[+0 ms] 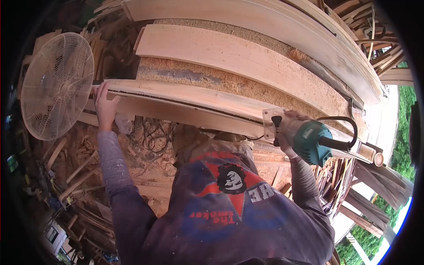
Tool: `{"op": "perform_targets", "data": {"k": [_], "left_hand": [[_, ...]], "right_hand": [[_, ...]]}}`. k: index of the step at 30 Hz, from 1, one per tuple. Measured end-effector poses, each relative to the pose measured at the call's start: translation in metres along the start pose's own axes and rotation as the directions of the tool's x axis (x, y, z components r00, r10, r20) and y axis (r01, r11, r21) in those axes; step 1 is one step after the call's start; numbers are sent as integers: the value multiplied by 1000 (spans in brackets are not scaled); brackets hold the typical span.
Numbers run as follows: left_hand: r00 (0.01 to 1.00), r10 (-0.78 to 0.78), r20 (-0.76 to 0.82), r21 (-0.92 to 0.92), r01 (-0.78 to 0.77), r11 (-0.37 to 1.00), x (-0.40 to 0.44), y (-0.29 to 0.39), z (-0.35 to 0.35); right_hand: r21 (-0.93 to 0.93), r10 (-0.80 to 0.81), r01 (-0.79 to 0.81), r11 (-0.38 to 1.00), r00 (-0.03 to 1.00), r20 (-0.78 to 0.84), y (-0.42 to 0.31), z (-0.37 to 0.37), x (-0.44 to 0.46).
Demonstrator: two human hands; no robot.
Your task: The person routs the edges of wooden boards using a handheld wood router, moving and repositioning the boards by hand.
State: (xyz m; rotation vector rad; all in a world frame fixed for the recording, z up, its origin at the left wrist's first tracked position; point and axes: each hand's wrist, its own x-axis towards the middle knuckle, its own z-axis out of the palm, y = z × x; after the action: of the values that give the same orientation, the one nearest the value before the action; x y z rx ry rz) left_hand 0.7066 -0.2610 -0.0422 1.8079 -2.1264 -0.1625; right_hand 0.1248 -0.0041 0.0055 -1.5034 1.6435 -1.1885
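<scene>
A long pale wooden board lies along the near side of the bench, with a dark line running along its near edge. At its left end, my left hand grips it with the fingers over the top. My right hand is wrapped round the body of a teal trim router, towards the board's right part. The router's clear base plate is at the board's near edge; its bit is hidden. A thick black cord curves off the router.
Another wide board lies on the sawdust-covered bench, with stacked long boards behind it. A large fan stands at left. Wood scraps and a tangled cable lie on the floor.
</scene>
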Motion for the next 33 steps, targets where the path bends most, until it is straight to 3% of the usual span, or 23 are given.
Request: {"op": "perform_targets", "data": {"k": [1,3,5,7,9,10,12,13,15,16,18,19,20,21,23,24,25,27,28,30,33], "left_hand": [[1000,-2,-8,-16,2,1000,1,0,-1],[999,-22,29,32,22,999,2,5,-1],[979,-170,-116,-288,130,949,-2,22,-1],[930,-323,-175,-289,265,920,-4,-2,12],[905,-389,-173,-630,202,750,-7,-50,44],[893,-411,-183,-630,214,746,-4,-66,55],[900,-435,-11,-885,194,423,3,-87,73],[888,-460,-18,-888,197,416,6,-95,81],[959,-261,113,-977,155,148,9,-105,93],[951,-292,104,-979,150,141,12,-111,98],[970,-239,44,-922,131,363,15,-116,104],[963,-266,40,-926,136,353,12,-113,105],[946,-306,104,-963,173,208,12,-100,95],[927,-334,171,-978,201,57,10,-94,92],[918,-371,141,-981,180,74,5,-103,114],[926,-366,93,-971,166,173,4,-104,119],[933,-357,47,-951,151,271,4,-105,123],[909,-414,53,-944,181,277,3,-95,113],[918,-394,39,-953,153,262,4,-90,106],[927,-374,34,-952,144,271,4,-91,103],[910,-407,80,-959,181,217,5,-85,92]], "right_hand": [[178,-16,24,984,999,-45,6,0,-2],[359,-28,56,932,996,-81,-1,9,3],[70,-47,56,996,990,-132,-20,21,15],[79,-24,29,996,998,-58,-32,41,24],[330,-46,89,940,990,-136,-41,69,34],[333,-59,94,938,992,-113,-46,76,38],[242,-74,65,968,997,29,-58,89,47],[249,-93,78,965,994,51,-61,102,52],[256,-127,97,962,987,103,-69,127,63],[256,-133,100,961,984,116,-75,140,69],[232,-102,64,971,982,158,-87,166,81],[207,-65,26,978,980,186,-95,179,88],[245,0,-51,968,979,206,-99,193,96],[240,-23,-28,970,978,205,-106,212,103],[231,-53,0,973,973,226,-117,242,123],[17,-192,199,980,919,345,-123,252,136],[49,-122,112,993,933,340,-134,269,140],[119,21,-63,991,946,325,-157,302,148],[172,-85,30,985,943,323,-153,316,155],[79,-264,253,964,897,355,-152,337,174],[137,-255,218,966,881,399,-163,364,186]]}}
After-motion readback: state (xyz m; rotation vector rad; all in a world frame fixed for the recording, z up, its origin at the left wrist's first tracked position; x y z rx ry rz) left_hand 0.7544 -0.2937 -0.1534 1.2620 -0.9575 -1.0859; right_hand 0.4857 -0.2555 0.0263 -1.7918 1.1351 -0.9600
